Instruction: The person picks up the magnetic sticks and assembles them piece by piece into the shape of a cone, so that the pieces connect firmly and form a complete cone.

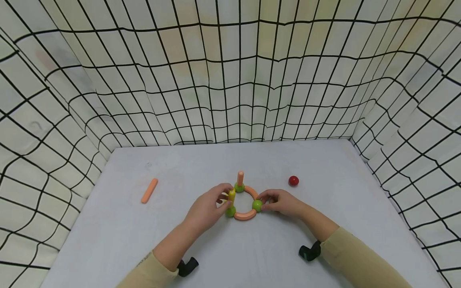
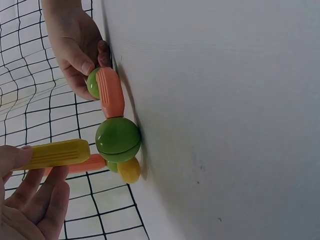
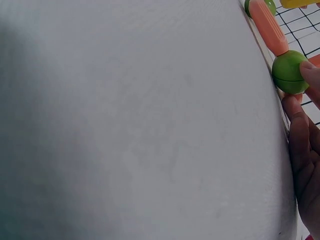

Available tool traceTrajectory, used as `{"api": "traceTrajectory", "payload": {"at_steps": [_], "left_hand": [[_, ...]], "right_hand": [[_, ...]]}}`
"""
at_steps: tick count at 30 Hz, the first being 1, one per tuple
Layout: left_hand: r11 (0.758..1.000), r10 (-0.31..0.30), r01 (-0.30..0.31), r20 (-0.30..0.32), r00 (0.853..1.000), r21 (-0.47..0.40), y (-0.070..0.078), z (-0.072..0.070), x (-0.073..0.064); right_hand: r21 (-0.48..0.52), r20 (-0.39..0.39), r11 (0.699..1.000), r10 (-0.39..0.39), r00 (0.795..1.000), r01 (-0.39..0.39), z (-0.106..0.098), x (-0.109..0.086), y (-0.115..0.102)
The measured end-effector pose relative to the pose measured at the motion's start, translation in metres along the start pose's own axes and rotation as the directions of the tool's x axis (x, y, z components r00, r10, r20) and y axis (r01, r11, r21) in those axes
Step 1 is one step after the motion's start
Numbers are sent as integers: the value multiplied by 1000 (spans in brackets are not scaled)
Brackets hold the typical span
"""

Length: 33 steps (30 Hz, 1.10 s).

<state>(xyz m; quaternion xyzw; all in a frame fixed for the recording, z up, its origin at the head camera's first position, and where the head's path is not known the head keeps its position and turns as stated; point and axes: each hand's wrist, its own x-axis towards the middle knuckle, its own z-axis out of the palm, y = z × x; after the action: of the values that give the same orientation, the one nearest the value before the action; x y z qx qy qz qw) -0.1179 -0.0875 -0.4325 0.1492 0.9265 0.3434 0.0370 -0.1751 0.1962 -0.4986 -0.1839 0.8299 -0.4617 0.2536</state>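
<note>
Green balls and curved orange pieces form a ring on the table, with a curved yellow piece point(image 2: 129, 171) at its left side. My left hand point(image 1: 207, 206) pinches a straight yellow stick point(image 2: 60, 153) between thumb and fingers. The stick's lower end is at the near-left green ball point(image 2: 118, 140); whether it is seated in the ball I cannot tell. With thumb and fingertips, my right hand point(image 1: 282, 202) grips the right green ball point(image 1: 257, 205). Curved orange pieces point(image 1: 245, 215) run from that ball. On the far green ball point(image 1: 239, 188) an orange stick point(image 1: 240, 178) stands upright.
A loose orange stick point(image 1: 149, 191) lies on the table point(image 1: 119, 240) at the left. Beyond the right hand sits a red ball point(image 1: 293, 181). Black wrist devices point(image 1: 309, 251) show beside both sleeves. Black netting over white walls borders the table.
</note>
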Motion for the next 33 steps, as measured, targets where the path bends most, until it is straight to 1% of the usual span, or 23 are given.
{"api": "traceTrajectory", "payload": {"at_steps": [6, 14, 21, 26, 29, 33], "left_hand": [[1000, 21, -21, 8, 1000, 1, -2, 3, 0], [1000, 8, -8, 19, 1000, -1, -5, 6, 1], [1000, -29, 29, 26, 999, 6, -7, 6, -1], [999, -51, 51, 41, 998, 13, -13, 6, -4], [996, -84, 84, 54, 995, 16, -18, 6, -6], [991, -136, 134, 87, 987, 25, -23, 6, -8]], "right_hand": [[2, -4, 1000, 3, 1000, -3, 0, 0, 1], [-5, -9, 1000, -6, 1000, 6, 0, 1, 2], [0, -10, 1000, -5, 1000, 5, 1, 1, 1], [-1, -11, 1000, 0, 1000, 0, 1, 0, 1], [-3, -13, 1000, 7, 1000, -7, 1, 0, 1], [1, -11, 1000, 6, 1000, -6, 2, -1, 0]]}}
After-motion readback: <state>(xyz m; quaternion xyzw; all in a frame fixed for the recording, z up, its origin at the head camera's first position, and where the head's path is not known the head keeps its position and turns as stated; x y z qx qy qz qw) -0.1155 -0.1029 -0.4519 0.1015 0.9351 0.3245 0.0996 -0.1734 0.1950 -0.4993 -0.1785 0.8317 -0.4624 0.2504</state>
